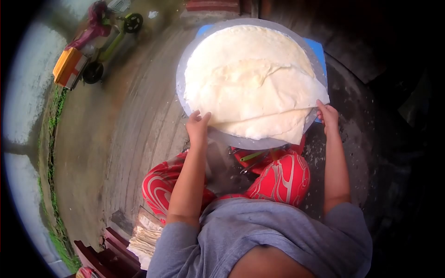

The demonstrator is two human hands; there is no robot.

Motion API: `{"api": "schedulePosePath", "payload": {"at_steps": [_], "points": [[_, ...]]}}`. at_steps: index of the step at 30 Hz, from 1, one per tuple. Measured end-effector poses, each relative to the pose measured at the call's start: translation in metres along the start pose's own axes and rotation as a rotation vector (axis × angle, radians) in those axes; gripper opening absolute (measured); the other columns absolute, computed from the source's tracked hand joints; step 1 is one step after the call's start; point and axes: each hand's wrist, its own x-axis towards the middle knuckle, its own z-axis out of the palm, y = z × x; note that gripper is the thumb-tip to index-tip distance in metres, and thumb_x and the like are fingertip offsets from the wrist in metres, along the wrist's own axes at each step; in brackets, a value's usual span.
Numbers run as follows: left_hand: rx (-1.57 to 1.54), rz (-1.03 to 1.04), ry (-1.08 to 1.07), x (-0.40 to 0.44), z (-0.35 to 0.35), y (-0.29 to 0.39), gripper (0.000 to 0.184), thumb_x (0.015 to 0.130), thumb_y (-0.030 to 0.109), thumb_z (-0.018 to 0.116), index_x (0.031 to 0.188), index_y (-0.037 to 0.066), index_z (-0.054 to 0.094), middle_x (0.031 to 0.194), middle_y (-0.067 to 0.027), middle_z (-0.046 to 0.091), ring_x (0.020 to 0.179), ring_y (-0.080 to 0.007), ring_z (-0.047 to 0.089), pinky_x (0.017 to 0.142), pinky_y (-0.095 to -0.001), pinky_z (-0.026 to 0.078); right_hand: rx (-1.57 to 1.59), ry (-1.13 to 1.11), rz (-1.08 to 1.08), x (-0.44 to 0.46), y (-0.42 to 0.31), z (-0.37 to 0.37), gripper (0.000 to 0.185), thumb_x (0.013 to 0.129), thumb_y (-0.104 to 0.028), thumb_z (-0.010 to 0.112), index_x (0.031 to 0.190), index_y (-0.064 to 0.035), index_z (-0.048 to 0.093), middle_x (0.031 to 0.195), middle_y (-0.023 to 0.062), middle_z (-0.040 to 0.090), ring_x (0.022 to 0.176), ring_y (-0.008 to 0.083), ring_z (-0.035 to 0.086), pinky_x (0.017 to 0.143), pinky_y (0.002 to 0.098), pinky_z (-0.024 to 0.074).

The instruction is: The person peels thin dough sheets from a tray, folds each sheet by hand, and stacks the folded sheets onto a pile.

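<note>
Left fingers and right fingers pinch dough on a round board; scooter on the ground.

Your head view bows strongly at its edges, with black swallowing the corners. Light favours your left, where the pale ground looks washed out, while your right sinks into deep shadow. The pale sheets shine brightest, their surface nearly bleached. You get the scooter soft and hazy, fine detail smeared.
</note>
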Motion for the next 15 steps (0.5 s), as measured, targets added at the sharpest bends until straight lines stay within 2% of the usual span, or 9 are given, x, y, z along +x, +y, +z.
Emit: {"api": "schedulePosePath", "payload": {"at_steps": [2, 3, 5, 6, 7, 9, 10, 13, 15], "points": [[-0.12, 0.022, -0.188, 0.006, -0.002, 0.006, 0.031, 0.081, 0.015, 0.068, 0.102, -0.006, 0.063, 0.089, -0.0095, 0.066, 0.081, -0.0141, 0.06, 0.071, -0.0262, 0.047, 0.119, -0.01, -0.226, 0.017, 0.012, 0.004, 0.019, 0.082, -0.026, 0.071, 0.083, -0.0089, 0.061, 0.066, -0.003, 0.059, 0.051, 0.0025, 0.048, 0.045, 0.0178, 0.0349], [-0.122, 0.02, -0.182, 0.008, -0.001, 0.008, 0.031, 0.081, 0.015, 0.068, 0.102, -0.006, 0.063, 0.089, -0.0095, 0.066, 0.081, -0.0141, 0.06, 0.071, -0.0262, 0.047, 0.116, -0.016, -0.228, 0.016, 0.01, 0.005, 0.019, 0.082, -0.026, 0.071, 0.083, -0.0089, 0.061, 0.066, -0.003, 0.059, 0.051, 0.0025, 0.048, 0.045, 0.0178, 0.0349], [-0.09, 0.166, -0.429, 0.016, 0.004, 0.017, 0.033, 0.082, 0.016, 0.066, 0.107, -0.005, 0.063, 0.092, -0.01, 0.067, 0.083, -0.0151, 0.061, 0.075, -0.0266, 0.047, 0.316, -0.056, -0.127, 0.013, 0.006, 0.006, 0.016, 0.083, -0.022, 0.069, 0.086, -0.0089, 0.061, 0.067, -0.0031, 0.06, 0.053, 0.0023, 0.05, 0.046, 0.0167, 0.0364], [0.135, 0.258, -0.442, 0.021, 0.005, 0.019, 0.033, 0.085, 0.016, 0.061, 0.112, -0.004, 0.062, 0.105, -0.011, 0.066, 0.093, -0.0168, 0.061, 0.083, -0.0287, 0.047, 0.317, -0.057, -0.127, 0.013, 0.007, 0.007, 0.016, 0.083, -0.022, 0.069, 0.086, -0.0089, 0.061, 0.067, -0.0031, 0.06, 0.053, 0.0023, 0.05, 0.046, 0.0167, 0.0364], [0.135, 0.258, -0.442, 0.025, 0.007, 0.022, 0.033, 0.085, 0.016, 0.061, 0.112, -0.004, 0.062, 0.105, -0.011, 0.066, 0.093, -0.0168, 0.061, 0.083, -0.0287, 0.047, 0.305, -0.047, -0.124, 0.012, 0.008, 0.008, 0.014, 0.084, -0.021, 0.068, 0.087, -0.0088, 0.061, 0.068, -0.0031, 0.06, 0.054, 0.0024, 0.051, 0.046, 0.0165, 0.037], [0.15, 0.358, -0.798, 0.027, 0.008, 0.029, 0.031, 0.088, 0.014, 0.055, 0.113, -0.003, 0.061, 0.119, -0.0105, 0.061, 0.104, -0.0177, 0.059, 0.092, -0.0311, 0.044, 0.294, -0.035, -0.122, 0.011, 0.008, 0.008, 0.013, 0.084, -0.019, 0.068, 0.088, -0.0087, 0.061, 0.069, -0.0031, 0.061, 0.054, 0.0025, 0.052, 0.047, 0.0164, 0.0375], [0.262, 0.308, -0.857, 0.023, 0.008, 0.037, 0.028, 0.088, 0.01, 0.053, 0.11, -0.001, 0.064, 0.126, -0.0113, 0.057, 0.11, -0.02, 0.056, 0.095, -0.0321, 0.042, 0.286, -0.034, -0.12, 0.008, 0.007, 0.008, 0.012, 0.085, -0.019, 0.067, 0.088, -0.0085, 0.061, 0.07, -0.003, 0.061, 0.055, 0.0026, 0.053, 0.047, 0.0164, 0.038], [0.603, 0.493, -0.923, 0.032, 0.012, 0.046, 0.024, 0.084, 0.005, 0.054, 0.104, -0.001, 0.066, 0.123, -0.0121, 0.059, 0.106, -0.0213, 0.058, 0.093, -0.0309, 0.044, 0.284, -0.046, -0.123, 0.008, 0.008, 0.005, 0.012, 0.085, -0.018, 0.067, 0.09, -0.0079, 0.061, 0.071, -0.0028, 0.061, 0.057, 0.0028, 0.054, 0.048, 0.0165, 0.0386], [0.504, 0.451, -0.917, 0.042, 0.017, 0.043, 0.023, 0.08, 0.0, 0.055, 0.099, 0.001, 0.068, 0.115, -0.0125, 0.063, 0.1, -0.0232, 0.061, 0.088, -0.0302, 0.047, 0.288, -0.061, -0.129, 0.009, 0.009, 0.005, 0.013, 0.085, -0.018, 0.067, 0.09, -0.0076, 0.061, 0.072, -0.0026, 0.061, 0.058, 0.0029, 0.054, 0.049, 0.0165, 0.0387]]}}
